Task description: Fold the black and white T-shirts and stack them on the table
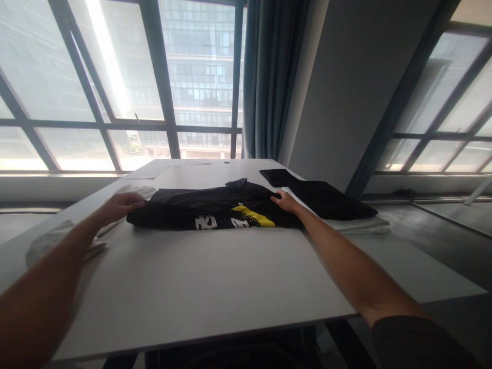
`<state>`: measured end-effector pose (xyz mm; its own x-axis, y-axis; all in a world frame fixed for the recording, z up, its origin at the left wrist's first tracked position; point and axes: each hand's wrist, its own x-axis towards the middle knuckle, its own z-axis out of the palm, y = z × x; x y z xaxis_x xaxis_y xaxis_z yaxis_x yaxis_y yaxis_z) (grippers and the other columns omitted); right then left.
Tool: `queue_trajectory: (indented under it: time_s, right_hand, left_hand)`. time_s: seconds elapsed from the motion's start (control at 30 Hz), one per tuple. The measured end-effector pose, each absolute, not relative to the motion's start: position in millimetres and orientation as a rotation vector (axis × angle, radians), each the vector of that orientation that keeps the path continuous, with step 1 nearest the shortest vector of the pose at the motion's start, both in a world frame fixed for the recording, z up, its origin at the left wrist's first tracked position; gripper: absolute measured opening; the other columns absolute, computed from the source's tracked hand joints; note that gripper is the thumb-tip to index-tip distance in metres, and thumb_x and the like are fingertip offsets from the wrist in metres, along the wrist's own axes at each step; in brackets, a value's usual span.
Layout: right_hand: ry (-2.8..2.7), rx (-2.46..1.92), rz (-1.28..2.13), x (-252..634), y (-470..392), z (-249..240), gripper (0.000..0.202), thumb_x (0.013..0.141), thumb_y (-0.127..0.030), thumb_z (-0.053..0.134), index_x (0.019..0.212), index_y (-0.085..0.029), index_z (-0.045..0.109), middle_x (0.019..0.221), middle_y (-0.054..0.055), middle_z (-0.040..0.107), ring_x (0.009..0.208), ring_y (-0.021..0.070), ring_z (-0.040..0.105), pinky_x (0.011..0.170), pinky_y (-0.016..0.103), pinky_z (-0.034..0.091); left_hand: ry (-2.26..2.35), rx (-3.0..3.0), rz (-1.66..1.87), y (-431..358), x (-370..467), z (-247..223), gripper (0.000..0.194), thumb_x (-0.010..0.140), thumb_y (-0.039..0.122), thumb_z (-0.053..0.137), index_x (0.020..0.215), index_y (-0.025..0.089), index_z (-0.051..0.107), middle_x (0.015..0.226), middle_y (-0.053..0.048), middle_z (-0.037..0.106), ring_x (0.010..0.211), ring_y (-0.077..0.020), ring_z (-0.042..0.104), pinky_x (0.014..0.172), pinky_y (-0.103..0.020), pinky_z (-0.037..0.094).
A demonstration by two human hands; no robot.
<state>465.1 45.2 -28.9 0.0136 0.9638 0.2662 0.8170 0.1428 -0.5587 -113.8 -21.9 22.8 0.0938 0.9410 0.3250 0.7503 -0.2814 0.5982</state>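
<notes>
A black T-shirt with white lettering and a yellow print lies folded into a wide strip across the white table. My left hand pinches the shirt's left end, thumb and fingers closed on the cloth. At the right, my right hand grips the shirt's upper edge, its fingers closed on the fabric. A small dark flap of cloth sticks up along the far side of the shirt.
Folded black clothing rests on white folded cloth at the right. Crumpled white cloth lies at the left. Thin sheets are near the table's far end. Beyond stand windows, a blue curtain and a pillar.
</notes>
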Motion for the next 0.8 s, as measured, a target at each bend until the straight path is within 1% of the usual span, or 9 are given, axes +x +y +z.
queue_trajectory:
  time_s: [0.07, 0.17, 0.3, 0.37, 0.47, 0.6, 0.67, 0.7, 0.8]
  right_hand:
    - [-1.744, -1.674, 0.371, 462.1, 44.8, -27.6, 0.036, 0.093, -0.034, 0.058, 0.119, -0.011, 0.065, 0.118, 0.014, 0.070, 0.106, 0.0237, 0.065, 0.092, 0.030, 0.047]
    - [-1.678, -1.614, 0.462, 456.5, 41.6, -25.7, 0.036, 0.094, -0.038, 0.056, 0.117, -0.012, 0.066, 0.121, 0.013, 0.069, 0.109, 0.0242, 0.064, 0.094, 0.030, 0.047]
    - [-1.672, -1.602, 0.546, 448.9, 35.9, -25.4, 0.037, 0.092, -0.043, 0.059, 0.110, -0.012, 0.068, 0.116, 0.014, 0.071, 0.106, 0.0248, 0.065, 0.092, 0.030, 0.049]
    - [-1.678, -1.637, 0.532, 446.1, 35.4, -27.0, 0.038, 0.088, -0.040, 0.066, 0.112, -0.012, 0.067, 0.115, 0.015, 0.071, 0.103, 0.0246, 0.066, 0.090, 0.031, 0.050]
    - [-1.721, -1.652, 0.478, 444.2, 38.3, -30.7, 0.046, 0.079, -0.026, 0.074, 0.121, -0.012, 0.062, 0.118, 0.014, 0.069, 0.103, 0.0224, 0.066, 0.090, 0.031, 0.051]
    - [-1.803, -1.586, 0.516, 445.7, 42.1, -33.1, 0.048, 0.075, -0.012, 0.072, 0.122, -0.014, 0.063, 0.111, 0.010, 0.071, 0.097, 0.0192, 0.068, 0.089, 0.031, 0.053]
    - [-1.778, -1.572, 0.594, 446.9, 42.1, -32.3, 0.051, 0.074, -0.010, 0.071, 0.124, -0.014, 0.064, 0.105, 0.009, 0.073, 0.092, 0.0190, 0.069, 0.085, 0.030, 0.055]
    - [-1.745, -1.566, 0.634, 447.4, 41.7, -31.5, 0.053, 0.073, -0.009, 0.071, 0.125, -0.014, 0.063, 0.103, 0.009, 0.074, 0.090, 0.0192, 0.070, 0.083, 0.030, 0.056]
    - [-1.620, -1.538, 0.743, 448.2, 39.9, -28.8, 0.060, 0.068, -0.006, 0.073, 0.127, -0.013, 0.063, 0.098, 0.007, 0.076, 0.085, 0.0201, 0.071, 0.080, 0.029, 0.058]
  left_hand:
    - [1.723, 2.098, 1.015, -16.4, -115.5, 19.1, 0.072, 0.056, 0.082, 0.061, 0.083, 0.016, 0.069, 0.086, -0.007, 0.072, 0.083, -0.0237, 0.061, 0.081, -0.036, 0.051]
    - [1.761, 2.057, 0.832, -10.2, -123.5, 7.8, 0.072, 0.054, 0.081, 0.064, 0.088, 0.017, 0.070, 0.092, -0.008, 0.073, 0.091, -0.0265, 0.063, 0.084, -0.036, 0.051]
    - [1.595, 2.039, 0.514, -10.3, -129.8, 0.0, 0.076, 0.051, 0.061, 0.078, 0.113, 0.019, 0.067, 0.112, -0.010, 0.073, 0.107, -0.0285, 0.064, 0.089, -0.033, 0.051]
    - [1.549, 2.117, 0.441, -11.8, -125.4, 2.2, 0.075, 0.050, 0.051, 0.080, 0.117, 0.021, 0.066, 0.120, -0.010, 0.070, 0.114, -0.0296, 0.061, 0.096, -0.035, 0.048]
    - [1.556, 2.230, 0.411, -11.9, -113.4, 6.9, 0.062, 0.052, 0.046, 0.076, 0.108, 0.021, 0.070, 0.118, -0.009, 0.071, 0.112, -0.0307, 0.061, 0.099, -0.038, 0.045]
    - [1.661, 2.301, 0.329, -9.2, -105.8, 6.7, 0.040, 0.060, 0.051, 0.066, 0.087, 0.022, 0.073, 0.097, -0.006, 0.074, 0.094, -0.0283, 0.064, 0.091, -0.038, 0.047]
    - [1.680, 2.309, 0.273, -8.8, -108.4, 5.5, 0.039, 0.062, 0.055, 0.064, 0.081, 0.021, 0.072, 0.090, -0.006, 0.074, 0.090, -0.0273, 0.064, 0.088, -0.037, 0.047]
    - [1.675, 2.305, 0.250, -9.1, -110.4, 5.2, 0.041, 0.062, 0.056, 0.064, 0.082, 0.021, 0.072, 0.091, -0.006, 0.074, 0.090, -0.0271, 0.064, 0.088, -0.036, 0.047]
    - [1.648, 2.289, 0.213, -10.9, -114.8, 5.7, 0.051, 0.053, 0.055, 0.073, 0.092, 0.022, 0.074, 0.102, -0.006, 0.072, 0.096, -0.0279, 0.063, 0.088, -0.035, 0.048]
